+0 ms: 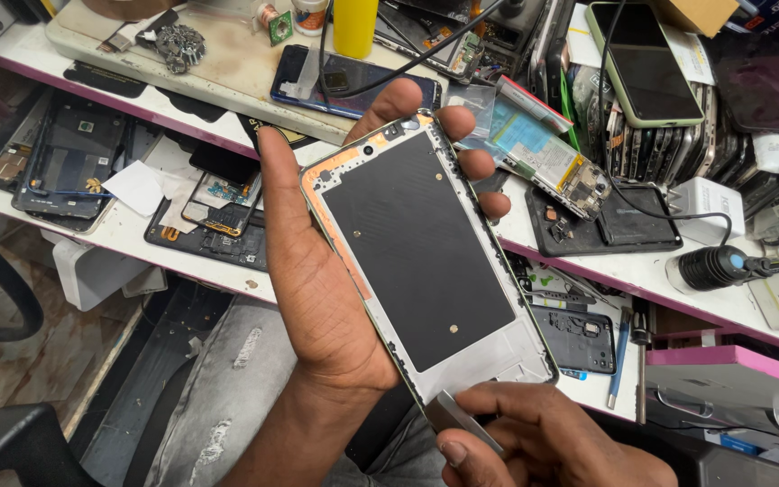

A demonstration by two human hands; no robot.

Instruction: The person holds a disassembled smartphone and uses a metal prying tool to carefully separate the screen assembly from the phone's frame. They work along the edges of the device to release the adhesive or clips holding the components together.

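- The left hand (317, 289) cradled an opened phone frame (421, 261) from beneath, grip clamped along both long edges, thumb on 1 side and fingertips (471, 135) curled over the other, likely to keep it steady and tilted toward the eyes.
- The right hand (543, 442) sat just below that grip, pinching a thin grey pry tool (457, 417) whose tip touched the frame's bottom corner.
- Beyond the left grip, the cluttered counter (128, 230) carried dismantled phones, a yellow bottle (355, 25) and a green-edged phone (644, 63).
- To the right lay a black torch (710, 268).
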